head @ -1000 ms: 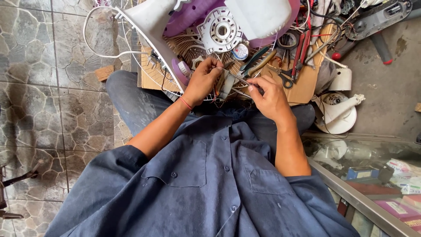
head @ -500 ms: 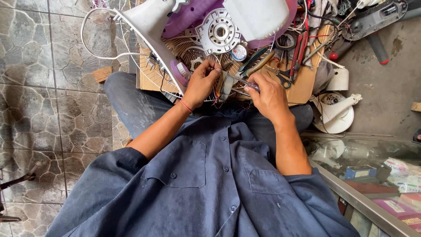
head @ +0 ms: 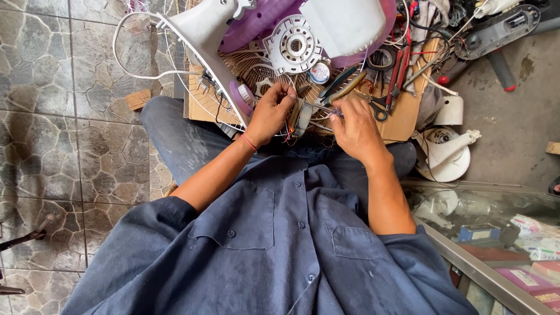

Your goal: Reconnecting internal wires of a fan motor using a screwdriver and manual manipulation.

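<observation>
Pliers (head: pixel 341 81), cardboard (head: pixel 408 111) (scissors (head: pixel 380 108) atop)

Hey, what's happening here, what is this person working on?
A person in a blue work shirt sits on a tiled floor, taking apart a fan. The left hand holds a small motor part with copper windings over the lap. The right hand works a thin screwdriver against it. Beyond lie the white and purple fan housing, a wire guard and pliers on cardboard.

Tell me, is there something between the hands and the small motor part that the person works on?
Nothing visible does. The left hand already grips the motor part, and the right hand brings a thin tool straight to it. The pliers and cardboard lie beyond, apart.
</observation>
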